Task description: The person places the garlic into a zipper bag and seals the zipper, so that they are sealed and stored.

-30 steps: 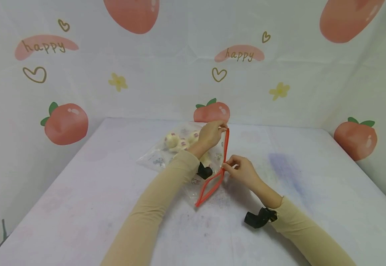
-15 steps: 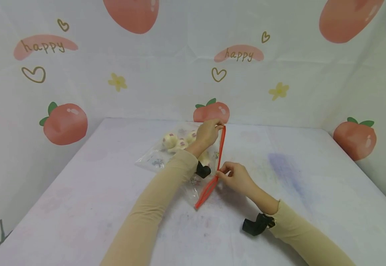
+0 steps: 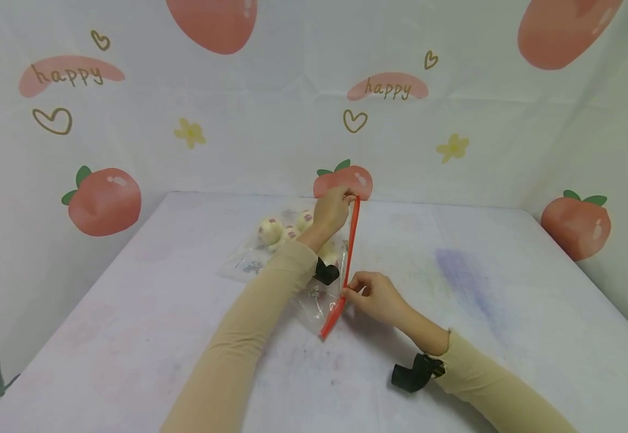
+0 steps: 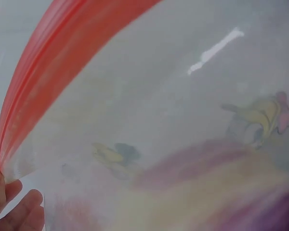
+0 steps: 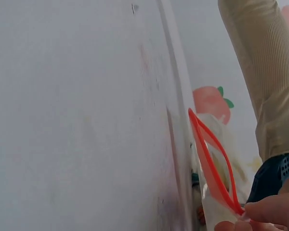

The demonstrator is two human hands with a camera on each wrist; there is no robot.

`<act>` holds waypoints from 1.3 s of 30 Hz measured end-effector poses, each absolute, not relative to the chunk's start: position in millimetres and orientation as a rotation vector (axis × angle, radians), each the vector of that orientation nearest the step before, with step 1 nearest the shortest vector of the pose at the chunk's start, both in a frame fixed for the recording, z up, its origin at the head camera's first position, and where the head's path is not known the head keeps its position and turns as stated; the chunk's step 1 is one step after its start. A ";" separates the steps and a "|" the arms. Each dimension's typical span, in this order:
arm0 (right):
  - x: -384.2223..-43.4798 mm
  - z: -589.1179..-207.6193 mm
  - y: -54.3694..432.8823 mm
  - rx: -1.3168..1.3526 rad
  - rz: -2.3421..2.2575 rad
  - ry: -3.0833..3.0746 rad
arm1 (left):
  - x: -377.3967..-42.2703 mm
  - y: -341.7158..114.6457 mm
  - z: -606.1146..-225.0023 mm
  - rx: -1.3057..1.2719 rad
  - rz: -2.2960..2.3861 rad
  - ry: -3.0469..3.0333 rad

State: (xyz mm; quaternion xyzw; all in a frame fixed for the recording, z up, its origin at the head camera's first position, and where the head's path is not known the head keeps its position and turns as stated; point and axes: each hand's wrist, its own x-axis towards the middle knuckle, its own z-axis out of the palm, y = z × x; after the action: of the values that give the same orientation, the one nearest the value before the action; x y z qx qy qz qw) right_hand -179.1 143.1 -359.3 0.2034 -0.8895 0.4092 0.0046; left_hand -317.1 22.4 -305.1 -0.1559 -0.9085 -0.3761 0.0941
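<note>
A clear plastic zip bag with a red zip strip lies on the table, its zip edge raised. Several cream-coloured round things with purple patches, such as one round piece, are inside; their kind is unclear. My left hand pinches the strip's far end. Nearer me, my right hand pinches the same strip between thumb and finger, above its near corner. In the right wrist view the red strip forms a narrow open loop beside the pinching fingers. Through the plastic, the left wrist view shows blurred cartoon prints.
A white table with faint stains and a purple smudge lies under the bag. Behind it hangs a white cloth printed with peaches, hearts and flowers. Each wrist carries a black camera mount, such as the right one.
My right hand has slid along the red strip toward its near corner, and the loop there has narrowed. My left hand has shifted slightly left and away with the far end.
</note>
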 end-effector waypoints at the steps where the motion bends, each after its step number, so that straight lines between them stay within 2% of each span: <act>1: -178.4 -359.3 142.4 0.649 1.289 -2.790 | -317.1 21.7 -304.4 -0.456 -1.119 -2.693; 39: -167.2 -360.7 131.6 0.856 1.419 -2.958 | -328.6 0.3 -290.3 -0.328 -1.210 -2.510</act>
State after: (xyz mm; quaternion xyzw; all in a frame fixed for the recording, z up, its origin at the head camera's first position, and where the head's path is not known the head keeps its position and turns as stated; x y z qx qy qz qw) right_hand -167.2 131.6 -360.7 0.2506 -0.8657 0.4152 -0.1243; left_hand -328.6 0.3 -290.3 -0.1154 -0.8820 -0.4252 0.1670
